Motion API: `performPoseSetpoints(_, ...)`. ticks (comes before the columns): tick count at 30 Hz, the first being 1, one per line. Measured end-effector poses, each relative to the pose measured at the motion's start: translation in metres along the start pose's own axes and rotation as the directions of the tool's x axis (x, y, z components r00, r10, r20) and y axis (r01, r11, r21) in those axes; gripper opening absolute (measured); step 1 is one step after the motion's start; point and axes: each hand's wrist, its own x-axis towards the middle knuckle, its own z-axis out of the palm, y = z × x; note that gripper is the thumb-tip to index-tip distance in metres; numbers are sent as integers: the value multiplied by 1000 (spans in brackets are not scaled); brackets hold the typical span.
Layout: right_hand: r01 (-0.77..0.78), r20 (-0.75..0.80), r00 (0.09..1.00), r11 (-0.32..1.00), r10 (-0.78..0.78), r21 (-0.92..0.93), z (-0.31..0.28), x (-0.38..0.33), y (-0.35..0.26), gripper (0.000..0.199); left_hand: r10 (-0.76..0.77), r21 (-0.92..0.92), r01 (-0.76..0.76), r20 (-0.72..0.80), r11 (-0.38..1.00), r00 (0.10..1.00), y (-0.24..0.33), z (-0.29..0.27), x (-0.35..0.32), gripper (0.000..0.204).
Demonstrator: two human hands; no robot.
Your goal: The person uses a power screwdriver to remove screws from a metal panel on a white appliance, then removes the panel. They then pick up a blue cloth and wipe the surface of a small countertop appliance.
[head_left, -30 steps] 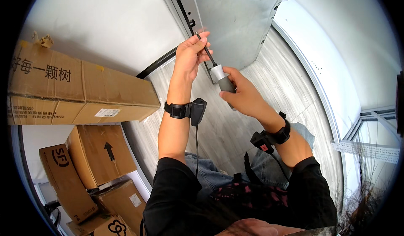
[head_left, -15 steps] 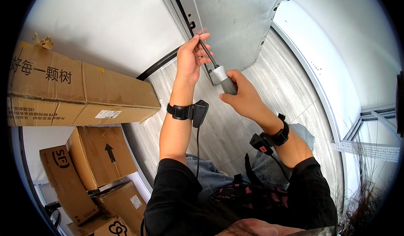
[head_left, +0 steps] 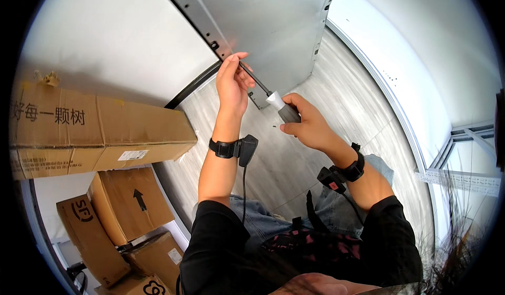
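Room: pale plank floor (head_left: 336, 111) between a white wall (head_left: 105, 37) on the left and a white ledge with window framing on the right; the person crouches or sits, knees in jeans at the lower edge.
Far left: long cardboard box (head_left: 100, 132) lying flat, with smaller cardboard boxes (head_left: 123, 205) stacked below it, well apart from the hands.
Centre top: grey metal panel (head_left: 273, 21), upright, with a row of small holes down its folded edge and a round vent near the top.
Left hand (head_left: 232, 82): raised at the panel's edge, fingertips pinched around the upper end of the screwdriver's thin shaft, steadying the tip near the edge holes; a black wrist strap with a cabled unit sits below it.
Screwdriver (head_left: 273, 99): slants from the panel edge down to the right, dark shaft, white collar, grey handle.
Right hand (head_left: 305, 124): fingers wrapped closed around the handle; black wrist strap behind it.
Progress: the tool looks set at one fixing point along the edge; whether a screw is seated there cannot be told. Other holes along the edge show empty, so most of the fastening seems left.
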Motion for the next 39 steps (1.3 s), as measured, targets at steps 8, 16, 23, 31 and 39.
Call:
performPoseSetpoints(8, -98, -20, 995, 981, 102, 167, -97, -8, 38, 41, -79, 25, 78, 3, 997, 997, -69, 52, 16, 13)
performPoseSetpoints(16, -172, -258, 939, 961, 226, 218, -234, -24, 107, 39, -378, -8, 378, -73, 926, 923, -186, 156, 48, 10)
performPoseSetpoints(23, -265, -431, 823, 921, 370, 285, -335, -29, 160, 35, -537, 125, 556, -156, 822, 829, -271, 251, 81, 12)
performPoseSetpoints(31, -318, -479, 785, 919, 393, 234, -374, -44, 191, 32, -661, 79, 669, -106, 739, 743, -335, 268, 101, 13)
performPoseSetpoints(39, -450, -702, 563, 874, 437, 183, -423, -114, 220, 32, -649, 426, 591, -10, 685, 760, -441, 322, 88, 13)
